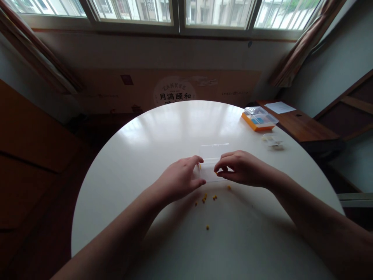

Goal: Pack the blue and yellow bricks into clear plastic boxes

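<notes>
A small clear plastic box lies on the table with its transparent lid folded back. My left hand holds the left end of the box, thumb at the near edge and forefinger at the far edge. A bit of yellow shows beside that forefinger. Over the right part of the box, my right hand pinches a tiny yellow piece between thumb and fingertips. Several similar yellow pieces lie scattered on the near side of the box, one yellow piece closer to me.
The round white table has an orange case with a clear compartment lid at its far right. Nearer stands a small clear packet or box, its contents blurred. A wooden side table with a paper sheet is beyond.
</notes>
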Demonstrator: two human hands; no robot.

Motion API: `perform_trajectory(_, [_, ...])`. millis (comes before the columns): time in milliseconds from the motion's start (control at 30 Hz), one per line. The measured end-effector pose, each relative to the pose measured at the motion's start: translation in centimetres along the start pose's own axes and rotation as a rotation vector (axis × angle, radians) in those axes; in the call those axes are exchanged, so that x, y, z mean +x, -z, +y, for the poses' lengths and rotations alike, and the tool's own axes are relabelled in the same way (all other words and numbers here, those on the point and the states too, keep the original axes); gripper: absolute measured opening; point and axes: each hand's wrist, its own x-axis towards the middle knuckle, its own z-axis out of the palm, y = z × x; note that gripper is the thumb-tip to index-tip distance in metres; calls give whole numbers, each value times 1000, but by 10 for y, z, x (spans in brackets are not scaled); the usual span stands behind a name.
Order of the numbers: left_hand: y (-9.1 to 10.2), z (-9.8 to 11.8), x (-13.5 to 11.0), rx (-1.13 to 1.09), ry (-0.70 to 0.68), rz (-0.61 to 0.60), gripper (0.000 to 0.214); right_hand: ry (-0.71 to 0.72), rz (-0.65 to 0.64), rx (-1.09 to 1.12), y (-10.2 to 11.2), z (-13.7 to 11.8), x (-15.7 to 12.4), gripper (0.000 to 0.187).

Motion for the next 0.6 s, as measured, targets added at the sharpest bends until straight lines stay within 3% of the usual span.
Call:
perform_trajectory(267, [0,-2,1,-16,-19,9,46,-134,33,-130,-18,-6,18,18])
perform_trajectory(600, [-2,-4,1,-14,-7,8,44,-77,47,-161,-12,-4,6,18])
